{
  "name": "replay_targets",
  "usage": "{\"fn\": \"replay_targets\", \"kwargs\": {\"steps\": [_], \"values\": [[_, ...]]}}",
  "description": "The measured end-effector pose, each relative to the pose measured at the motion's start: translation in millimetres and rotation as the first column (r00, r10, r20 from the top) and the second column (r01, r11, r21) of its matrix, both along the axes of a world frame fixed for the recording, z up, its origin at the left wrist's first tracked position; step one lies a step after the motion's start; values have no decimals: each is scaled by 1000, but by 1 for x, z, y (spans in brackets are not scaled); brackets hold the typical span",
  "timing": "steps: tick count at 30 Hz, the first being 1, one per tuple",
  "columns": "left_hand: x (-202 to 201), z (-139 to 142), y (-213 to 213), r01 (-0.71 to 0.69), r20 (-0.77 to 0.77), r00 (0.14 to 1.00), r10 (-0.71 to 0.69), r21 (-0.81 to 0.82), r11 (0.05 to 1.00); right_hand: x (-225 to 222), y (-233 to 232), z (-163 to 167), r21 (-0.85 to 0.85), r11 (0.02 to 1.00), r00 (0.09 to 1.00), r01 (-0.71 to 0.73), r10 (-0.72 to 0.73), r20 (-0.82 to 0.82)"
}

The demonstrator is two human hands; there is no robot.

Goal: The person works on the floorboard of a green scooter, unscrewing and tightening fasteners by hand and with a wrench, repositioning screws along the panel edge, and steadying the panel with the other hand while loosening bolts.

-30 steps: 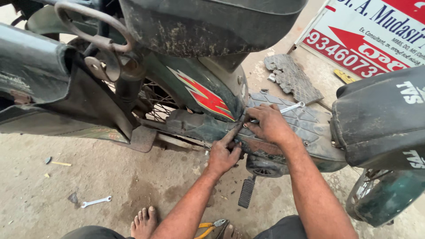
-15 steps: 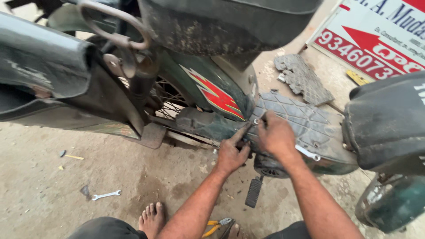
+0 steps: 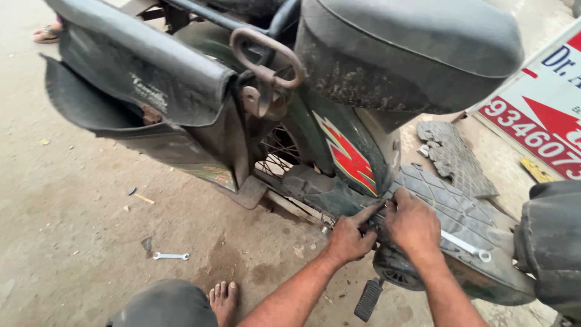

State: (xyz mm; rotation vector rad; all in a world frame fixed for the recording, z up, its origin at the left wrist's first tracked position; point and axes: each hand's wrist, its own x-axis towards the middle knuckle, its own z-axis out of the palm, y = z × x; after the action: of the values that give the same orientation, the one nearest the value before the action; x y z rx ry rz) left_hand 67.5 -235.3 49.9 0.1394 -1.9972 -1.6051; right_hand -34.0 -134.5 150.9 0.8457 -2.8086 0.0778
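Both of my hands are at the edge of the scooter's ribbed black footboard (image 3: 448, 203). My left hand (image 3: 351, 236) presses its fingers against the lower edge of the dark green side panel (image 3: 339, 154) with its red flash. My right hand (image 3: 413, 223) is closed over the footboard's edge right beside the left, and whatever is in its fingers is hidden. A silver ring spanner (image 3: 465, 246) lies on the footboard just right of my right hand.
A black saddlebag (image 3: 145, 97) hangs at the left, the seat (image 3: 411, 54) overhead. A small spanner (image 3: 170, 256) lies on the dirt ground by my bare foot (image 3: 224, 301). A loose rubber mat (image 3: 452, 158) and a red and white signboard (image 3: 538, 115) sit at the right. A foot pedal (image 3: 368, 299) sticks out below.
The view has swung left and upward, showing more of the seat and saddlebag. Both hands stay together at the footboard's edge, with the left fingers stretched further along the panel.
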Motion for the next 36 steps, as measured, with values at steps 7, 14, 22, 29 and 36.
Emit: {"fn": "replay_targets", "kwargs": {"steps": [7, 14, 22, 29, 36], "values": [[6, 1, -2, -27, -69, 997, 26, -13, 1000, -26, 12, 2, -184, 981, 981, -54, 87, 175], [-9, -10, 3, -14, 40, 999, 13, 20, 1000, -61, 27, 6, -107, 844, 847, -526, 531, 21], [-18, -25, 16, -3, -14, 1000, 4, 70, 998, -33, 27, 6, -61, 905, 908, -420, 419, -35], [-7, -11, 17, 9, -16, 1000, -8, 57, 998, 5, 23, 4, -109, 911, 906, -397, 370, -206], [-10, -15, 20, 23, -40, 999, -20, 86, 996, 6, 43, 15, -119, 889, 897, -442, 438, -64]]}}
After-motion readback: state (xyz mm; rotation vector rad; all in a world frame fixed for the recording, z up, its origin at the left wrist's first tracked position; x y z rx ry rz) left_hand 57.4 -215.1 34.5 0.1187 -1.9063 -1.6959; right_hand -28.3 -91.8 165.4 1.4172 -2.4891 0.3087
